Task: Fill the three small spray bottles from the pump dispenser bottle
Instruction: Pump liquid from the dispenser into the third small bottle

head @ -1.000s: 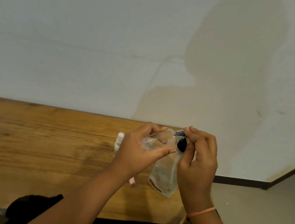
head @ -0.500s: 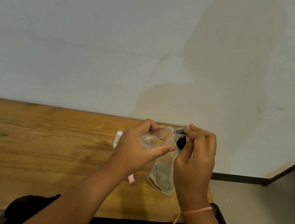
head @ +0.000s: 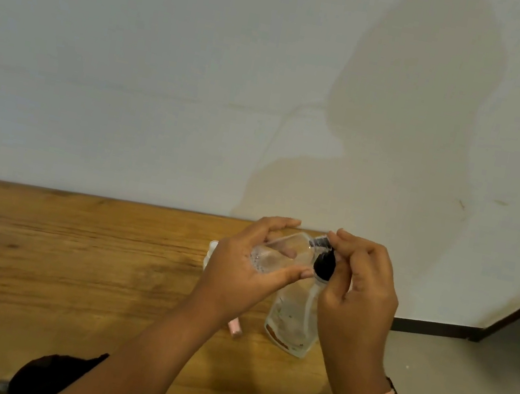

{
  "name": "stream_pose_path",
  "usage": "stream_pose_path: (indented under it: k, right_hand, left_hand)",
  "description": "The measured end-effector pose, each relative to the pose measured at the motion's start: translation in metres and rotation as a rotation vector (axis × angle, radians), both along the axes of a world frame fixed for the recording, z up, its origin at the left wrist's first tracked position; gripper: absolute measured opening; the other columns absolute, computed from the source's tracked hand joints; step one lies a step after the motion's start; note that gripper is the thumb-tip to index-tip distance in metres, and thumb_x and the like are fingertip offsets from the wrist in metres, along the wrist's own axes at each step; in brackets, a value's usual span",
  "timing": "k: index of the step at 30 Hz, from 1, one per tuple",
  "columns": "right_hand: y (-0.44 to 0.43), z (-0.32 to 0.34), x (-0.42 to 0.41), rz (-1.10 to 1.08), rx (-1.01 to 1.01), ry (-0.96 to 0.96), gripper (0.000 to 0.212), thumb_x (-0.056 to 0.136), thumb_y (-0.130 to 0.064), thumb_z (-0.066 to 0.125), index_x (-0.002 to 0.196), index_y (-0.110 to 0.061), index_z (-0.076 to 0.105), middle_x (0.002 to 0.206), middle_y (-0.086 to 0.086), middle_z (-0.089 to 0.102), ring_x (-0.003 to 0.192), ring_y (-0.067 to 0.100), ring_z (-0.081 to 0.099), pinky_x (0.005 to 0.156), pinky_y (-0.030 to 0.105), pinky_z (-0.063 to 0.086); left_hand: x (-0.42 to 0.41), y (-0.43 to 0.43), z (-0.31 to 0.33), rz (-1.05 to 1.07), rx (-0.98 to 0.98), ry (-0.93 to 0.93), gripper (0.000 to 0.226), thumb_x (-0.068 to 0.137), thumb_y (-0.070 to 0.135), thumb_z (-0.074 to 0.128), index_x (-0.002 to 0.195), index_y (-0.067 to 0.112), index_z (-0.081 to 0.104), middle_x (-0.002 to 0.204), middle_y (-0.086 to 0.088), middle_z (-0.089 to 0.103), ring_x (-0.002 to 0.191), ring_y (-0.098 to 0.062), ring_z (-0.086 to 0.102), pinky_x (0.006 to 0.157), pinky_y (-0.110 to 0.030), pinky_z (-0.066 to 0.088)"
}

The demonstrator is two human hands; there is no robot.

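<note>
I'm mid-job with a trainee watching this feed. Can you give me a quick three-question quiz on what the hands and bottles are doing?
1. True or false: the left hand grips the clear bottle, which is tipped sideways.
2. Multiple choice: what do the fingers of the right hand pinch? A) the black cap at the clear bottle's mouth; B) the edge of the wooden table; C) nothing.
3. Short answer: which hand partly hides the white-capped small bottle standing on the table?

Key: 1 true; 2 A; 3 the left hand.
</note>
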State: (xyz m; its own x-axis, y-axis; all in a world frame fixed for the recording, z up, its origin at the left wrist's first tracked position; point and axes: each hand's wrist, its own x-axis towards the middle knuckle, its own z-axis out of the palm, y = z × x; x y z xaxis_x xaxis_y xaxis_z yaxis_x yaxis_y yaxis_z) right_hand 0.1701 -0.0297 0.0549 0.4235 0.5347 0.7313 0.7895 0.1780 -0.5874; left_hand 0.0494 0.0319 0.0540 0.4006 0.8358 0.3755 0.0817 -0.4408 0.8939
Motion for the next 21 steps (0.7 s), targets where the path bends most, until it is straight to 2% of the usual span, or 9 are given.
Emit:
stream_pose_path:
  k: [2,3,5,7,10,15,19,21]
  right_hand:
    - [0.002,-0.005,0.002,0.002,-0.008,-0.03,0.027,0.087,-0.001,0.044,0.102,-0.003,0.066,0.102,-0.004,0.05,0.101,0.005,0.053,0.092,0.004,0.04]
    - [0.002,-0.006,0.003,0.001,-0.019,-0.038,0.028,0.087,-0.002,0.043,0.103,-0.003,0.066,0.102,-0.005,0.05,0.101,0.005,0.053,0.092,0.005,0.04]
    - [0.003,-0.006,0.003,-0.002,-0.02,-0.027,0.029,0.085,0.001,0.044,0.103,-0.004,0.066,0.102,-0.005,0.05,0.101,0.005,0.053,0.092,0.005,0.04]
    - [0.003,-0.003,0.002,0.013,0.018,-0.005,0.029,0.084,0.005,0.047,0.103,-0.005,0.066,0.103,-0.004,0.051,0.102,0.002,0.051,0.092,0.004,0.04]
    - [0.002,-0.001,0.0,0.016,0.068,-0.007,0.029,0.084,0.007,0.048,0.104,-0.005,0.066,0.103,-0.003,0.053,0.102,0.005,0.053,0.092,0.006,0.041]
    - [0.004,0.0,0.003,0.005,0.043,-0.041,0.028,0.085,0.005,0.048,0.103,-0.004,0.067,0.103,-0.005,0.052,0.1,0.014,0.057,0.091,0.007,0.042]
    - [0.009,-0.013,0.004,0.0,0.025,-0.071,0.029,0.09,-0.008,0.04,0.105,-0.001,0.064,0.106,-0.002,0.048,0.104,0.006,0.049,0.094,0.007,0.04]
    - [0.009,-0.016,0.003,0.006,0.015,-0.085,0.032,0.09,-0.01,0.037,0.105,0.0,0.063,0.106,-0.002,0.047,0.105,0.004,0.047,0.095,0.007,0.039]
  left_hand:
    - [0.0,0.0,-0.001,0.001,-0.019,-0.003,0.046,0.063,0.038,0.078,0.106,0.033,0.063,0.092,0.018,0.069,0.092,0.008,0.062,0.077,-0.009,0.048]
    - [0.0,0.0,-0.003,0.006,-0.038,-0.007,0.045,0.063,0.037,0.078,0.106,0.031,0.064,0.09,0.018,0.069,0.092,0.007,0.062,0.078,-0.011,0.049]
    - [0.001,-0.001,-0.005,0.022,-0.054,-0.013,0.047,0.062,0.041,0.077,0.106,0.03,0.065,0.09,0.015,0.07,0.091,0.003,0.064,0.081,-0.018,0.052]
    - [0.002,-0.001,-0.005,0.024,-0.035,-0.033,0.047,0.062,0.041,0.076,0.105,0.028,0.065,0.09,0.014,0.07,0.091,0.003,0.064,0.079,-0.015,0.051]
    - [0.001,-0.001,-0.002,0.022,-0.009,-0.049,0.046,0.061,0.042,0.076,0.103,0.028,0.065,0.091,0.016,0.07,0.091,0.003,0.064,0.077,-0.012,0.05]
    - [0.001,0.002,0.001,0.03,0.02,-0.038,0.045,0.061,0.043,0.076,0.102,0.029,0.065,0.089,0.016,0.07,0.091,0.004,0.064,0.077,-0.009,0.048]
    - [0.002,0.001,-0.004,0.024,-0.008,-0.033,0.044,0.061,0.041,0.076,0.102,0.029,0.065,0.095,0.018,0.069,0.09,0.006,0.064,0.075,-0.009,0.048]
    - [0.0,0.002,-0.007,0.031,-0.011,-0.015,0.044,0.061,0.044,0.076,0.102,0.033,0.063,0.097,0.02,0.068,0.091,0.004,0.064,0.077,-0.014,0.051]
